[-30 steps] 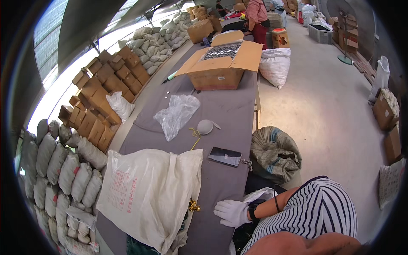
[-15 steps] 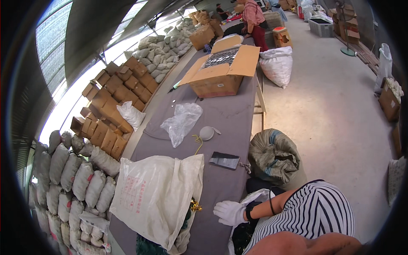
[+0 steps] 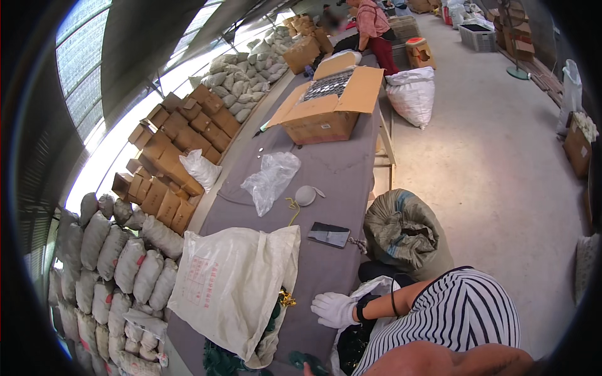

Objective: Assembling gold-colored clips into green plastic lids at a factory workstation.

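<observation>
My right hand (image 3: 334,310), in a white glove with a dark band at the wrist, rests at the table's edge by the rim of a white bag (image 3: 378,286). Its fingers look extended, with nothing visible in them; dark green material shows inside that bag. Of my left hand (image 3: 308,370) only a bare fingertip shows at the lower edge, against a dark green piece (image 3: 306,360) it seems to hold; the other fingers are out of view. Left of both lies a cream sack (image 3: 229,282), with green material (image 3: 222,361) and shiny gold bits (image 3: 286,298) at its mouth.
Farther up the grey-covered table (image 3: 266,241) lie a flat black rectangle (image 3: 329,235), a pale round object (image 3: 305,195), a clear plastic bag (image 3: 271,182) and an open carton (image 3: 320,128). An open olive sack (image 3: 404,229) stands right of the table. A person (image 3: 374,31) is at the far end.
My left fingertip and the dark green piece have come into view at the lower edge. My gloved right hand stays at the table's edge, and the whole view has shifted slightly.
</observation>
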The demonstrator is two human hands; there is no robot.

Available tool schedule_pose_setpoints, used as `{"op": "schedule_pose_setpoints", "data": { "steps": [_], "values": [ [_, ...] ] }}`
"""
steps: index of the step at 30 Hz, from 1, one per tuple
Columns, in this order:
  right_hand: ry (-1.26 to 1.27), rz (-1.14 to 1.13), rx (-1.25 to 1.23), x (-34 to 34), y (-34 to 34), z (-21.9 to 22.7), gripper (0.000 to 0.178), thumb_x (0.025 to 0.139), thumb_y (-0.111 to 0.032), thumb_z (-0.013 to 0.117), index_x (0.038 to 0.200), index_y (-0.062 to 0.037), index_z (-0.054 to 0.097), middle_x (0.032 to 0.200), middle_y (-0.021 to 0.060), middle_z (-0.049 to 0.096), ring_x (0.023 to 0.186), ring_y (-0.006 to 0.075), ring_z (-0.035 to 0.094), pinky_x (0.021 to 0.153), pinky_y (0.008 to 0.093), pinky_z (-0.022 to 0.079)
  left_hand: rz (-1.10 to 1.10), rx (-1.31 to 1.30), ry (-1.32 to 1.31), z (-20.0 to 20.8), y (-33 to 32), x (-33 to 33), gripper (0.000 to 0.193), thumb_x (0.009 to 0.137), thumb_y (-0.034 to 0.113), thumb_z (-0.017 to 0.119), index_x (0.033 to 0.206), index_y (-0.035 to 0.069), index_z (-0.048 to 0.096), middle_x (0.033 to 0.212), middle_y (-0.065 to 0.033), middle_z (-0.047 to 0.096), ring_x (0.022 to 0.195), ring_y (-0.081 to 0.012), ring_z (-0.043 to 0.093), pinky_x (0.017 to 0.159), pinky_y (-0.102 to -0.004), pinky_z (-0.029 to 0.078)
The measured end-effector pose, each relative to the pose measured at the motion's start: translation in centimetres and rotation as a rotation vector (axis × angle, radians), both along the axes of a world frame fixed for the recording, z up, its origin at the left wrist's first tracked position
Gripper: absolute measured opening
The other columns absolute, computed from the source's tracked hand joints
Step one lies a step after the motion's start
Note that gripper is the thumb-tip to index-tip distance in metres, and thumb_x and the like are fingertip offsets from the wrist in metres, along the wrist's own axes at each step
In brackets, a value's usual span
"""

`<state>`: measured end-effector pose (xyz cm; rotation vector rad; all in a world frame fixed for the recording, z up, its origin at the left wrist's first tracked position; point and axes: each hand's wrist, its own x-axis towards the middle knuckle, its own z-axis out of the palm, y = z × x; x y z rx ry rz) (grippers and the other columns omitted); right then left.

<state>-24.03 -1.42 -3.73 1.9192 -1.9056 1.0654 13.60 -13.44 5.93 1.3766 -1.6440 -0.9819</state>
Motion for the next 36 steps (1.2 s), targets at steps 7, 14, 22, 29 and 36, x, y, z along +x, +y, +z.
{"op": "schedule_pose_setpoints", "data": {
  "steps": [7, 14, 22, 29, 36],
  "values": [
    [0.006, -0.02, -0.06, 0.0, 0.9, 0.9, 0.032, 0.08, -0.03, 0.064, 0.098, -0.0038, 0.06, 0.097, 0.0104, 0.059, 0.097, 0.0273, 0.057, 0.086, 0.0377, 0.047, -0.035, -0.012, 0.032, 0.8, 0.7, -1.9, 0.072, 0.079, 0.037, 0.079, 0.13, -0.005, 0.053, 0.119, -0.0207, 0.065, 0.11, -0.0301, 0.062, 0.093, -0.0381, 0.051],
    [0.014, -0.013, -0.105, -0.4, 1.0, 1.1, 0.031, 0.078, -0.03, 0.065, 0.096, -0.0044, 0.06, 0.095, 0.0106, 0.058, 0.094, 0.0276, 0.057, 0.084, 0.0375, 0.047, -0.076, 0.016, 0.057, 0.6, 0.3, -3.0, 0.07, 0.08, 0.036, 0.079, 0.13, -0.005, 0.053, 0.119, -0.0202, 0.065, 0.109, -0.0298, 0.063, 0.092, -0.0379, 0.051],
    [-0.018, 0.033, 0.053, -0.1, 0.8, 0.6, 0.039, 0.085, -0.031, 0.063, 0.11, -0.0019, 0.059, 0.11, 0.0136, 0.061, 0.108, 0.0305, 0.057, 0.093, 0.0404, 0.047, -0.111, 0.071, 0.112, -1.2, 0.2, -4.1, 0.067, 0.081, 0.034, 0.078, 0.13, -0.004, 0.053, 0.119, -0.0196, 0.065, 0.108, -0.0294, 0.063, 0.091, -0.0378, 0.051],
    [-0.01, 0.029, -0.016, -0.3, 0.6, 0.9, 0.036, 0.082, -0.031, 0.065, 0.104, -0.0029, 0.06, 0.104, 0.0123, 0.06, 0.102, 0.0295, 0.057, 0.089, 0.0391, 0.047, -0.128, 0.123, 0.142, -2.6, 1.6, -4.4, 0.065, 0.082, 0.033, 0.077, 0.13, -0.004, 0.053, 0.119, -0.0191, 0.065, 0.107, -0.0292, 0.063, 0.09, -0.0377, 0.052],
    [-0.013, 0.028, -0.068, -0.4, 0.6, 1.0, 0.036, 0.078, -0.031, 0.067, 0.099, -0.0034, 0.061, 0.098, 0.0117, 0.06, 0.097, 0.0288, 0.057, 0.085, 0.0384, 0.047, -0.153, 0.161, 0.164, -3.2, 2.4, -5.2, 0.063, 0.083, 0.031, 0.076, 0.13, -0.004, 0.053, 0.118, -0.0186, 0.065, 0.106, -0.0289, 0.064, 0.09, -0.0376, 0.052]
  ]
}}
